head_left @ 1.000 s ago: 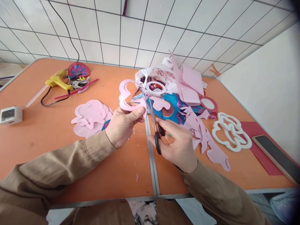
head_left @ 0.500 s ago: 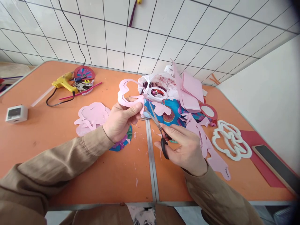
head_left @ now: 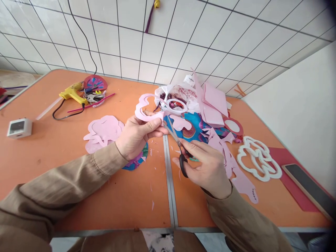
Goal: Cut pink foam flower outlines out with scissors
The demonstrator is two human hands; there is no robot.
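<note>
My left hand [head_left: 141, 132] pinches a curved pink paper cutout [head_left: 143, 109] with a wavy outer edge and an open middle. In my right hand [head_left: 206, 162] are scissors [head_left: 179, 143] with black handles, blades a little apart and pointing up-left at the cutout's right end near my left fingertips. Left of my left hand lies a stack of pink cloud-like shapes [head_left: 103, 129]. A smaller pink piece [head_left: 181, 122] rests on blue patterned material [head_left: 194, 122] beyond the scissors. Small pink scraps [head_left: 152, 205] are scattered on the orange table [head_left: 131, 206].
Yellow glue gun [head_left: 72, 92], keys [head_left: 94, 97] and a white box [head_left: 19, 128] sit at left. A plastic bag [head_left: 183, 92] and folded pink sheets [head_left: 212, 103] stand at the back. Rightward are pink offcuts [head_left: 236, 171], white cloud frames [head_left: 258, 159] and a dark-topped board [head_left: 307, 185].
The pink cutout has moved slightly right and down and tilted in my left hand, whose lower fingers now extend further right. The scissor blades look a little closer together.
</note>
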